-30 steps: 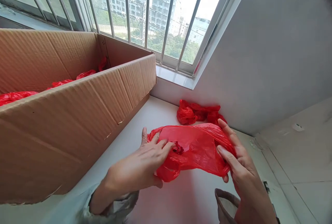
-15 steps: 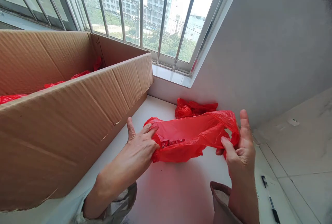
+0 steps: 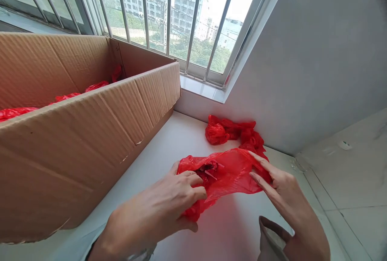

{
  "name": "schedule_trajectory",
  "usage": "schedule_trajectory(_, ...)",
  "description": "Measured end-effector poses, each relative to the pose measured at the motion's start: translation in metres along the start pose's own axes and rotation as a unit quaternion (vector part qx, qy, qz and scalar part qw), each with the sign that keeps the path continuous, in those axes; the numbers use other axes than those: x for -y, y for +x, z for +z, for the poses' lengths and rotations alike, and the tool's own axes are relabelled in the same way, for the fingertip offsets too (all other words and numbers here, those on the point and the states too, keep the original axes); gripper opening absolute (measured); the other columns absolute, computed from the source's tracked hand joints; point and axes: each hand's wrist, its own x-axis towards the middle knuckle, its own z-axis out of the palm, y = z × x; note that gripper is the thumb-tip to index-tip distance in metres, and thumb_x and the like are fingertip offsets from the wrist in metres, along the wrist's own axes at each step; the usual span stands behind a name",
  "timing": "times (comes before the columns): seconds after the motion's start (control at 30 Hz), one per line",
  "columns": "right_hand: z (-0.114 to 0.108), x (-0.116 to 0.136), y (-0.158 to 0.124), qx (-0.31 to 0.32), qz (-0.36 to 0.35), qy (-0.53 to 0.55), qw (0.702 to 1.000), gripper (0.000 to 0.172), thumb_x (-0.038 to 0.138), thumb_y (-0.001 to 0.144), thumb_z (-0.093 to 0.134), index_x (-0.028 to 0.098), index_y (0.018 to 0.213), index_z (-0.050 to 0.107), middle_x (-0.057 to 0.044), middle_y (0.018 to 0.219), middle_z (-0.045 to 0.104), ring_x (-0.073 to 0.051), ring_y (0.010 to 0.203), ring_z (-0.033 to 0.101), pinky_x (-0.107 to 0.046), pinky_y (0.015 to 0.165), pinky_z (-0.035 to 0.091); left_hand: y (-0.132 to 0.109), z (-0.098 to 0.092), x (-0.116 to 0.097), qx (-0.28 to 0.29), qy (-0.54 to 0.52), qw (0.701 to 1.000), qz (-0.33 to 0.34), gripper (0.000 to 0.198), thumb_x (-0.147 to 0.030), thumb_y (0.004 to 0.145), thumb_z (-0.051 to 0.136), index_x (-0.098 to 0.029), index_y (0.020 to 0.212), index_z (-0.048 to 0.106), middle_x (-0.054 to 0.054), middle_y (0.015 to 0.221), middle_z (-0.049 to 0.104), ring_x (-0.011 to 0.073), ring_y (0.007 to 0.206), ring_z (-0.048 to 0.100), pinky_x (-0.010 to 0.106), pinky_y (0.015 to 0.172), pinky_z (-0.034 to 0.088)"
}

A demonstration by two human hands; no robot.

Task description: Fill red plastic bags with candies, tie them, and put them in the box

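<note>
A thin red plastic bag (image 3: 232,172) stretches between my two hands just above the white tabletop. My left hand (image 3: 181,196) grips its left end, fingers curled over the crumpled plastic. Near those fingers, dark red printing shows in the bag's folds. At the other end, my right hand (image 3: 276,176) holds the bag between thumb and fingers, the thumb on the near side and the fingers along the far edge. Behind the bag, more crumpled red plastic bags (image 3: 217,132) lie against the wall.
A large open cardboard box (image 3: 90,140) stands on the left, with red plastic bags (image 3: 18,112) inside. The white table (image 3: 151,164) runs up to the wall. Beyond it is a barred window (image 3: 169,19) with a sill (image 3: 201,86).
The bag has come lower and nearer, and its left part is more bunched. My left hand has moved right and curled around it; my right hand has shifted its hold and tilted inward.
</note>
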Motion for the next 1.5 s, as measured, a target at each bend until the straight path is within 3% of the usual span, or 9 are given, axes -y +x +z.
schedule_trajectory(0.2, -0.013, 0.022, -0.023, -0.156, -0.035, -0.076, 0.984, 0.039, 0.043, 0.094, 0.045, 0.034, 0.131, 0.054, -0.002, 0.115, 0.068, -0.020, 0.076, 0.064, -0.033, 0.065, 0.047, 0.010, -0.024, -0.013, -0.058, 0.005, 0.997, 0.044, 0.047, -0.053, 0.072, 0.075, -0.030, 0.112, 0.067, 0.006, 0.151, 0.034, 0.0370, 0.145, 0.011, 0.059, 0.115, 0.019)
schedule_trajectory(0.4, -0.017, 0.054, -0.040, -0.354, -0.021, -0.126, 0.927, 0.028, 0.029, 0.094, 0.051, 0.034, 0.119, 0.062, -0.006, 0.117, 0.062, -0.024, 0.095, 0.061, -0.035, 0.069, 0.043, 0.029, -0.004, -0.007, -0.042, 0.071, 0.990, -0.117, 0.022, -0.023, 0.094, 0.052, -0.021, 0.083, 0.071, 0.011, 0.154, 0.027, 0.0407, 0.145, 0.002, 0.069, 0.108, 0.022)
schedule_trajectory(0.6, 0.026, 0.070, -0.015, -0.144, -0.209, -0.043, 0.966, 0.027, 0.013, 0.094, 0.046, 0.026, 0.102, 0.068, -0.003, 0.099, 0.071, -0.020, 0.095, 0.064, -0.036, 0.089, 0.046, 0.035, 0.005, -0.007, 0.087, 0.135, 0.959, -0.232, 0.015, -0.013, 0.083, 0.064, -0.016, 0.097, 0.066, 0.021, 0.155, 0.023, 0.0456, 0.141, 0.019, 0.065, 0.100, 0.035)
schedule_trajectory(0.73, 0.048, 0.064, 0.009, -0.033, -0.121, -0.138, 0.982, 0.018, 0.021, 0.090, 0.056, 0.022, 0.084, 0.072, -0.008, 0.115, 0.069, -0.032, 0.114, 0.057, -0.044, 0.083, 0.048, 0.031, 0.005, -0.003, 0.120, 0.159, 0.930, -0.308, 0.030, -0.019, 0.092, 0.053, -0.016, 0.122, 0.055, 0.028, 0.151, 0.026, 0.0368, 0.117, 0.057, 0.050, 0.086, 0.049)
schedule_trajectory(0.87, 0.044, 0.059, 0.013, 0.010, -0.073, -0.157, 0.985, 0.040, 0.033, 0.090, 0.056, 0.021, 0.054, 0.065, -0.010, 0.107, 0.071, -0.034, 0.103, 0.063, -0.047, 0.079, 0.048, 0.031, 0.004, 0.002, 0.101, 0.140, 0.933, -0.316, 0.034, -0.025, 0.095, 0.049, -0.018, 0.128, 0.048, 0.020, 0.128, 0.053, 0.0293, 0.099, 0.065, 0.040, 0.078, 0.050)
schedule_trajectory(1.0, 0.040, 0.058, 0.003, 0.069, -0.047, -0.129, 0.988, 0.041, 0.020, 0.081, 0.064, 0.020, 0.042, 0.053, -0.009, 0.096, 0.073, -0.031, 0.094, 0.066, -0.040, 0.070, 0.049, 0.040, 0.008, 0.007, -0.016, 0.117, 0.947, -0.299, 0.027, -0.034, 0.097, 0.046, -0.014, 0.114, 0.049, 0.010, 0.099, 0.060, 0.0279, 0.086, 0.064, 0.034, 0.067, 0.046)
schedule_trajectory(1.13, 0.050, 0.056, -0.002, 0.067, -0.078, -0.133, 0.986, 0.031, 0.010, 0.070, 0.069, 0.020, 0.043, 0.057, -0.009, 0.102, 0.072, -0.036, 0.119, 0.056, -0.054, 0.096, 0.040, 0.050, 0.015, 0.013, -0.095, 0.089, 0.946, -0.297, 0.018, -0.031, 0.095, 0.047, -0.015, 0.103, 0.045, 0.008, 0.097, 0.056, 0.0235, 0.076, 0.061, 0.031, 0.060, 0.042)
schedule_trajectory(1.27, 0.056, 0.054, -0.001, 0.069, -0.083, -0.174, 0.979, 0.008, 0.014, 0.067, 0.075, 0.020, 0.069, 0.070, -0.013, 0.116, 0.068, -0.040, 0.131, 0.043, -0.062, 0.100, 0.031, 0.048, 0.014, 0.016, -0.073, 0.067, 0.957, -0.273, 0.018, -0.010, 0.086, 0.045, -0.018, 0.102, 0.044, 0.006, 0.097, 0.051, 0.0185, 0.070, 0.058, 0.028, 0.060, 0.041)
schedule_trajectory(1.5, 0.052, 0.071, -0.010, -0.028, -0.109, -0.185, 0.976, 0.028, 0.002, 0.082, 0.051, 0.023, 0.081, 0.070, -0.008, 0.098, 0.071, -0.028, 0.097, 0.063, -0.052, 0.095, 0.038, 0.029, -0.002, 0.005, 0.029, 0.061, 0.958, -0.280, 0.041, 0.000, 0.077, 0.040, -0.018, 0.113, 0.049, 0.007, 0.094, 0.049, 0.0193, 0.074, 0.057, 0.029, 0.068, 0.043)
